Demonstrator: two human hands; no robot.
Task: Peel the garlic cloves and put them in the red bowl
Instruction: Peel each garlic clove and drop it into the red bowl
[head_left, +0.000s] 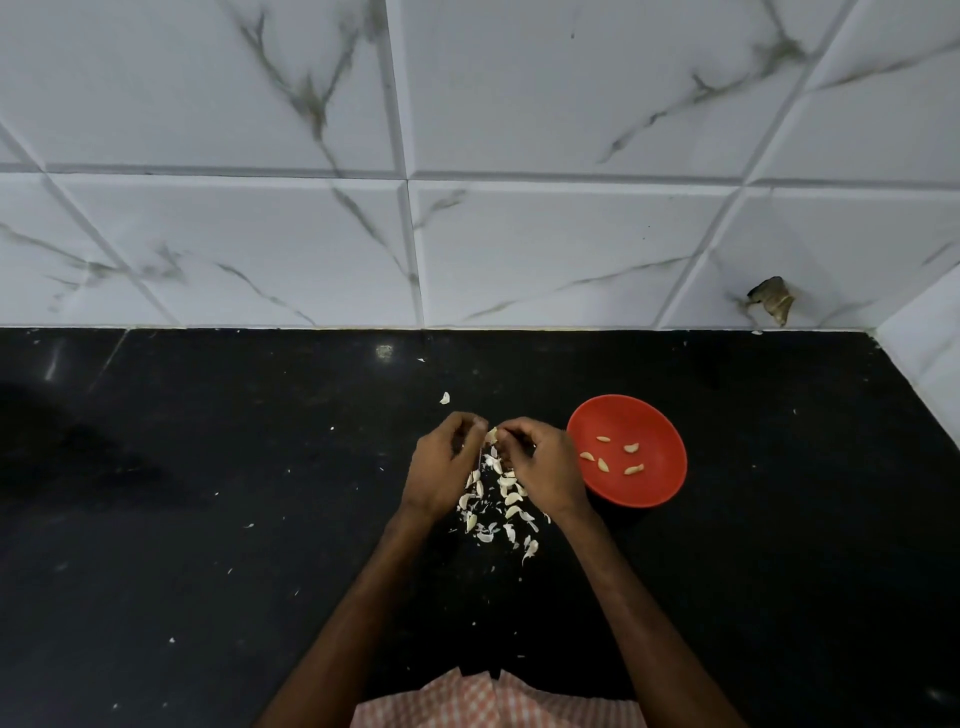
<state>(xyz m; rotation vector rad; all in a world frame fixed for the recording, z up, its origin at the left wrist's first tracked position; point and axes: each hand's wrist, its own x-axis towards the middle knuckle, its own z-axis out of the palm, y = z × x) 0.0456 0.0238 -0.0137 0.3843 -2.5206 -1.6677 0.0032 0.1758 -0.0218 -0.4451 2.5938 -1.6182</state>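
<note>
While we look down from the head camera, both hands meet just below the frame's centre, over the black surface (208, 493). The left hand (441, 467) and right hand (545, 467) have curled fingers (511, 431) pinching 1 garlic clove (491, 435) between them. Beneath the hands we see a loose pile of cloves and papery skins (498, 506) scattered on the surface. Just right of the right hand sits the red bowl (641, 491), holding 5 peeled cloves (631, 447). A stray skin (444, 398) lies above the hands. White marbled tiles (519, 234) fill the upper half, and a checked cloth (493, 701) shows at the bottom edge.
</note>
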